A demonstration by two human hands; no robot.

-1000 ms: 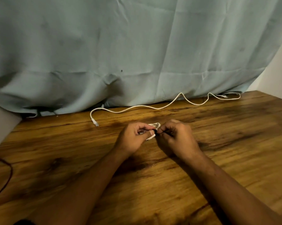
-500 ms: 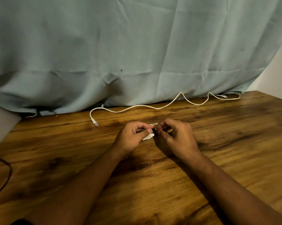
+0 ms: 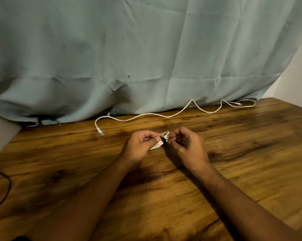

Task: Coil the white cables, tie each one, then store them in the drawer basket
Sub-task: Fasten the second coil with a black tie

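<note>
A small coiled white cable [image 3: 158, 144] lies between my two hands just above the wooden table [image 3: 251, 153], with a black tie [image 3: 163, 140] wrapped round its middle. My left hand [image 3: 139, 146] grips the left part of the coil, thumb pressed on it. My right hand [image 3: 186, 146] pinches the free end of the black tie at the coil's right side. A second white cable [image 3: 164, 115] lies uncoiled along the back of the table, its plug [image 3: 100, 132] at the left end.
A pale blue cloth [image 3: 146, 58] hangs behind the table and reaches its back edge. A thin dark cord [image 3: 6, 185] curves over the table's left front corner. The drawer basket is not in view.
The black tie now shows clearly around the coil, and my right hand has drawn slightly to the right with the tie's end. The loose cable has not moved.
</note>
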